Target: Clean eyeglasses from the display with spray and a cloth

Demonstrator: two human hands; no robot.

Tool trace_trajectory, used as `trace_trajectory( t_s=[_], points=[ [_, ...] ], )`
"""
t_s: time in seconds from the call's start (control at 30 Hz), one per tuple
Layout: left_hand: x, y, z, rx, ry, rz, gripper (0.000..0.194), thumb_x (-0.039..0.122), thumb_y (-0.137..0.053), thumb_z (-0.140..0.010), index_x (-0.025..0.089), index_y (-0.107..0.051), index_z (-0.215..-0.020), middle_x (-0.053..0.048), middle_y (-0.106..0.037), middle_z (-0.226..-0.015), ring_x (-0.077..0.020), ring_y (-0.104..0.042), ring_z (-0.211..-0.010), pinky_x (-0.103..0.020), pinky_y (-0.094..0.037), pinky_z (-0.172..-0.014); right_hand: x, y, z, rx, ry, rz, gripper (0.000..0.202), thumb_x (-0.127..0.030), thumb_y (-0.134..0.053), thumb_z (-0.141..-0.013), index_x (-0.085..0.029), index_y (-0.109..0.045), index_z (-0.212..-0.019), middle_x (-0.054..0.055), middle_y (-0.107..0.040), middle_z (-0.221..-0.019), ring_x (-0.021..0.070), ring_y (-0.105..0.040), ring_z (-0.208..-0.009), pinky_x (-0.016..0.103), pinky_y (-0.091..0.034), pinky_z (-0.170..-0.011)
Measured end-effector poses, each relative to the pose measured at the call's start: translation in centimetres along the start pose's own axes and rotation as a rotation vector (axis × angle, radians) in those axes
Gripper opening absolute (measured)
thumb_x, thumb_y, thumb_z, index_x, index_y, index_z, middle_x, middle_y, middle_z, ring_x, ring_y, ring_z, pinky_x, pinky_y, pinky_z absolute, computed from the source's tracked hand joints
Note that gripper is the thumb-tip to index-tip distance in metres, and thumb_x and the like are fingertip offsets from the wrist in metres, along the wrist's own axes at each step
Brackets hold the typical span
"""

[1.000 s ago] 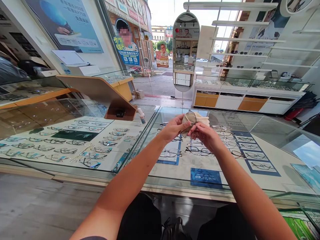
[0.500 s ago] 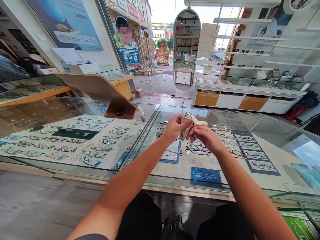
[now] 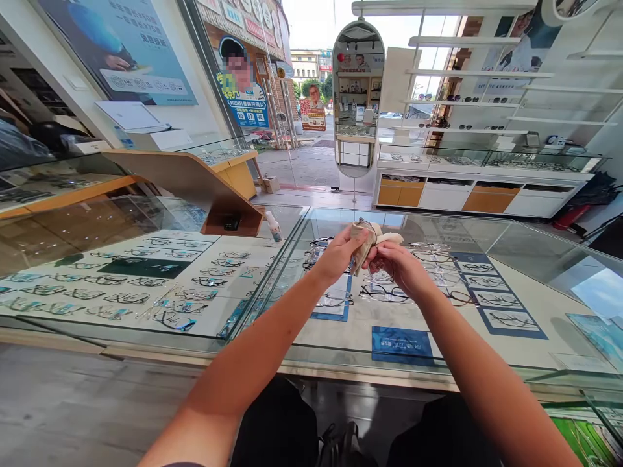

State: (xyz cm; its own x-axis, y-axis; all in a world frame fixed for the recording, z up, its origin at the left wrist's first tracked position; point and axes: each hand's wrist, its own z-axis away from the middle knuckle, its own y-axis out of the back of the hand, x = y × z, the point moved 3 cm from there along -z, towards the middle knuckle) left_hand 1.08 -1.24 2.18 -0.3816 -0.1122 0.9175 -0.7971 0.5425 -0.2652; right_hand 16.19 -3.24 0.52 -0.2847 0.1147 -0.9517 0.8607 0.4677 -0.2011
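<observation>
Above the glass counter, my left hand [image 3: 341, 253] is closed around a beige cloth [image 3: 359, 257], which is bunched and folded over a pair of eyeglasses [image 3: 368, 225]. Only a thin dark bit of the frame shows at the top of the cloth; the rest is covered by cloth and fingers. My right hand [image 3: 400, 264] meets the left one, its fingers pinched on the eyeglasses' near side. A loose end of the cloth sticks out over the right fingers. Beneath both hands, inside the case, lie rows of eyeglasses [image 3: 387, 293].
The glass display case [image 3: 335, 350] spans the front, with a blue card [image 3: 402, 344] inside. To the left, a brown tilted board [image 3: 195, 185] and a white spray bottle [image 3: 273, 227] stand on the glass. An oval mirror [image 3: 359, 97] rises beyond the counter.
The view has shifted slightly. Both hands stay together at the cloth; the right fingers look a little less curled over than before.
</observation>
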Motion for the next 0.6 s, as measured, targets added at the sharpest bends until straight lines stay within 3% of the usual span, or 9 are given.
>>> trace_trajectory(
  t_s=[0.23,0.37,0.6],
  points=[
    [0.26,0.70,-0.17,-0.003,-0.062,-0.043,0.045,0.050,-0.085,-0.090,0.020,-0.058,-0.108,0.004,-0.067,-0.068,-0.0119,-0.060,-0.049,-0.026,-0.050,-0.054,-0.03,0.09,0.01,0.004,0.003,-0.001,0.032,-0.053,-0.074,-0.091,-0.020,-0.078,-0.089,0.007,-0.077,-0.090,0.0195,-0.060,-0.076,0.035,-0.045,-0.073],
    [0.32,0.61,-0.20,0.021,-0.030,0.018,0.052,0.049,-0.092,-0.083,0.020,-0.059,-0.111,0.004,-0.067,-0.066,-0.0124,-0.060,-0.047,-0.026,-0.049,-0.052,0.06,0.11,0.06,0.002,0.007,0.001,0.032,-0.052,-0.073,-0.093,-0.021,-0.076,-0.089,0.007,-0.076,-0.091,0.0192,-0.061,-0.077,0.035,-0.046,-0.074],
    [0.29,0.38,-0.08,-0.020,0.050,0.074,0.043,0.045,-0.092,-0.083,0.017,-0.064,-0.100,0.001,-0.068,-0.066,-0.0101,-0.058,-0.050,-0.024,-0.048,-0.054,0.05,0.04,-0.03,0.000,0.018,0.002,0.032,-0.052,-0.074,-0.092,-0.020,-0.078,-0.089,0.008,-0.076,-0.090,0.0203,-0.061,-0.076,0.036,-0.046,-0.072]
  ],
)
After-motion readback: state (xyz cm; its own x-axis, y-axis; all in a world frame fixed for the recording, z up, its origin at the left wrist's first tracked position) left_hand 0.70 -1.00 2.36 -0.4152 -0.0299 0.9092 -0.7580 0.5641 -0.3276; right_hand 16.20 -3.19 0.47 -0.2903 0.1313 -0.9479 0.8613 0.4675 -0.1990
